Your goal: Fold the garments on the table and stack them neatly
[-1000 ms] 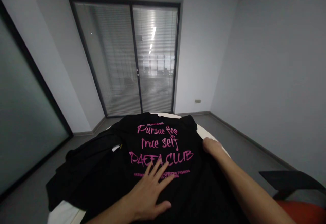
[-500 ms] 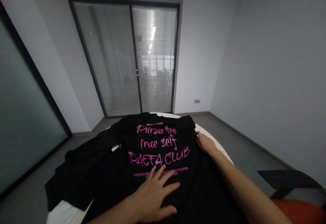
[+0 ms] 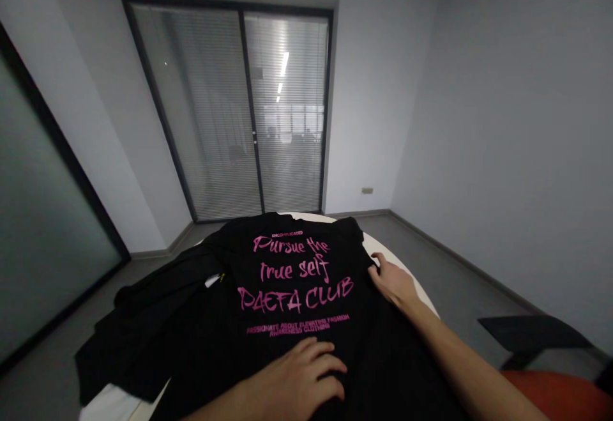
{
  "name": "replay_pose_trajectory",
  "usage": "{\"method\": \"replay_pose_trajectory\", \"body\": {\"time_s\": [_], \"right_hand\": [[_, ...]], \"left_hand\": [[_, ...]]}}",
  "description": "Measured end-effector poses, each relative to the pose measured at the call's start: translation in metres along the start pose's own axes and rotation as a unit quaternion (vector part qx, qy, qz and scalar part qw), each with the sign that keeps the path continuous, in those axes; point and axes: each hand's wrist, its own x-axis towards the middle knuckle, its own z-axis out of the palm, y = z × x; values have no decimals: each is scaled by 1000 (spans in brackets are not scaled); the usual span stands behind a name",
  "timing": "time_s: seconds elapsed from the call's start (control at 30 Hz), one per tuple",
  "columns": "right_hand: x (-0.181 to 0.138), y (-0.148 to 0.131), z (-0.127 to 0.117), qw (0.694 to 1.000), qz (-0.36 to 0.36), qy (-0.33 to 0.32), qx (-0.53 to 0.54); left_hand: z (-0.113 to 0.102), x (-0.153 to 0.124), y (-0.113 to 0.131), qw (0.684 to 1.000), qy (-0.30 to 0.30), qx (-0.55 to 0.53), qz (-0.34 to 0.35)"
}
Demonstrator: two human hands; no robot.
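Note:
A black T-shirt point(image 3: 297, 309) with pink lettering lies spread over a round white table. My left hand point(image 3: 309, 376) rests on the shirt below the lowest line of print, its fingers apart and slightly bent. At the shirt's right edge is my right hand point(image 3: 391, 279); its fingers are parted and touch the cloth near the side, with no fold visibly gripped. Left of the lettering is bunched black cloth point(image 3: 143, 319), and I cannot tell whether it belongs to the same shirt. A small white tag point(image 3: 212, 280) shows there.
The white table's point(image 3: 402, 256) curved rim shows at the right and far side. White cloth or paper point(image 3: 112, 402) pokes out at the lower left. A chair with an orange seat point(image 3: 550, 395) and dark backrest stands at the right. Glass doors with blinds point(image 3: 287, 172) are ahead.
My left hand has slid back towards me, uncovering the small print, and its fingers have bent. My right hand has moved slightly nearer along the edge, and its fingers have parted.

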Motion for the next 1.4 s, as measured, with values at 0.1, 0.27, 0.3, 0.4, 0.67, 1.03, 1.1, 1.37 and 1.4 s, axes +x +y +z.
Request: {"method": "replay_pose_trajectory", "body": {"time_s": [0.1, 0.27, 0.3, 0.4, 0.67, 1.03, 1.1, 1.37, 1.4], "right_hand": [[-5, 2, 2, 1000, -6, -18, -25], [-2, 6, -15, 990, 3, -108, -89], [1, 5, -21, 986, 10, -131, -103], [11, -5, -32, 980, 17, -141, -139], [34, -73, -2, 994, -33, -100, 12], [40, -99, 40, 992, -24, -116, 49], [40, -92, 44, 992, -43, -105, 54], [41, -83, 41, 987, -102, -105, 62], [41, -81, 38, 988, -107, -89, 70]], "left_hand": [[5, 1, -2, 1000, 16, 3, 1], [17, 7, -2, 999, 25, 4, 24], [19, 8, -2, 999, 21, 8, 32], [30, 12, -3, 999, 20, 19, 47], [33, 14, -3, 999, -9, -43, 31], [-54, -47, -123, 762, 351, 216, -500], [-47, -62, -141, 734, 369, 247, -514], [-24, -64, -142, 747, 358, 314, -463], [-24, -64, -142, 747, 371, 303, -461]]}}
